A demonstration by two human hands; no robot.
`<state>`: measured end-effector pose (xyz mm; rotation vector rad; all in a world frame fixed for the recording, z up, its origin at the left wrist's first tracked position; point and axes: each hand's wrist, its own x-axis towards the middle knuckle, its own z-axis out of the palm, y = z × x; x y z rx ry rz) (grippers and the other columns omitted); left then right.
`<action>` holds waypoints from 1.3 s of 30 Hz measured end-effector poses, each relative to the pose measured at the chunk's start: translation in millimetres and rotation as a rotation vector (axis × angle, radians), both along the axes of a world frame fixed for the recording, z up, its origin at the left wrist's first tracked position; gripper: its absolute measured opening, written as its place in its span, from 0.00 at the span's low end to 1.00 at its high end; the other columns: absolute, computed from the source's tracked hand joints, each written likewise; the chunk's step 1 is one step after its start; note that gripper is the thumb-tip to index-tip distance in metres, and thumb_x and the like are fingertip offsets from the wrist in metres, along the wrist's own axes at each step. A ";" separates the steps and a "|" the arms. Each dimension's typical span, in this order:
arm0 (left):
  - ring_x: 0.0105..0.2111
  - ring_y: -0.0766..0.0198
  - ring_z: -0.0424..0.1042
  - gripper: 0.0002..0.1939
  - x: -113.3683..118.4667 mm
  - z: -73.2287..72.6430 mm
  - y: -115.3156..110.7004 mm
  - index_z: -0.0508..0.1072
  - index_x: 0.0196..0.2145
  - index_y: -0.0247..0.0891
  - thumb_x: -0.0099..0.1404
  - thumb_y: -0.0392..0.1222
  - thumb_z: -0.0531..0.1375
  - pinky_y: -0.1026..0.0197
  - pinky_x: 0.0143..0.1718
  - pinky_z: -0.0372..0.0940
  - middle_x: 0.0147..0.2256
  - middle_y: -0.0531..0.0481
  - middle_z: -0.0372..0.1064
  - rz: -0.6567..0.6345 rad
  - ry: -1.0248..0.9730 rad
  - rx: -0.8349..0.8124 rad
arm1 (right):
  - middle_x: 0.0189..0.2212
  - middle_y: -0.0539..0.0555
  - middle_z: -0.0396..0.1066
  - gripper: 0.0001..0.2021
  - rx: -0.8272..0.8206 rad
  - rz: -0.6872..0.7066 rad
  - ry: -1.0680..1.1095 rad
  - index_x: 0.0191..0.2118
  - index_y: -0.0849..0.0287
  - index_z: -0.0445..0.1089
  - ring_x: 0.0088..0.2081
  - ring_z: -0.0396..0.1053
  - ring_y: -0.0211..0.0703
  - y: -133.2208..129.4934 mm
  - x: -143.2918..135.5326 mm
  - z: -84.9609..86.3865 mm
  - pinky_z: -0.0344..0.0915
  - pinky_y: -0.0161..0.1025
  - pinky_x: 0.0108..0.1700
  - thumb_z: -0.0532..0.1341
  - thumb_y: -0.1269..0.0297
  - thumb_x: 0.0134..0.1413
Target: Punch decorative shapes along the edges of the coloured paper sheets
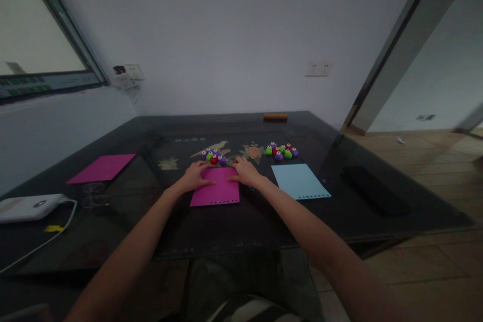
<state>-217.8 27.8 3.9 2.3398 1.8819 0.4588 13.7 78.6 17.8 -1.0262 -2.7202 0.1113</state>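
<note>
A magenta sheet of paper (221, 191) with punched holes along its near edge lies on the dark table in front of me. My left hand (194, 177) rests at its far left corner, thumb stretched in over the paper. On the far right corner lies my right hand (246, 172), its thumb also pointing inward. Both hands look open, fingers reaching toward the far edge; some fingertips are hard to make out. Just beyond them sits a cluster of small purple, green and red toys with big eyes (213, 159).
Another toy cluster (279, 151) stands behind a pale blue punched sheet (300, 181) at right. A second magenta sheet (103, 167), clear glasses (94, 195) and a white device with a cable (32, 208) are at left. A black oblong item (373, 191) lies far right; a brown block (275, 116) lies by the wall.
</note>
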 end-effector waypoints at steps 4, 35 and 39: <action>0.47 0.50 0.61 0.34 1.0 1.0 0.2 0.67 0.52 0.41 0.49 0.57 0.62 0.49 0.49 0.55 0.48 0.42 0.62 0.003 0.010 -0.001 | 0.43 0.63 0.63 0.25 -0.017 0.028 0.036 0.46 0.64 0.69 0.46 0.60 0.51 4.8 -2.7 -5.8 0.58 0.45 0.47 0.62 0.50 0.46; 0.44 0.50 0.62 0.31 5.2 5.9 -2.4 0.67 0.42 0.36 0.44 0.57 0.64 0.48 0.48 0.56 0.42 0.43 0.64 -0.063 -0.114 0.084 | 0.38 0.57 0.69 0.16 -0.094 -0.001 0.260 0.39 0.61 0.67 0.41 0.65 0.46 2.0 -2.9 -7.4 0.59 0.39 0.41 0.65 0.65 0.42; 0.45 0.50 0.62 0.30 4.2 7.2 -2.8 0.67 0.41 0.36 0.45 0.57 0.65 0.49 0.48 0.57 0.42 0.42 0.63 -0.075 -0.133 0.105 | 0.37 0.56 0.69 0.11 -0.127 -0.027 0.291 0.36 0.61 0.69 0.40 0.65 0.44 3.8 -3.2 -8.8 0.58 0.37 0.40 0.64 0.68 0.43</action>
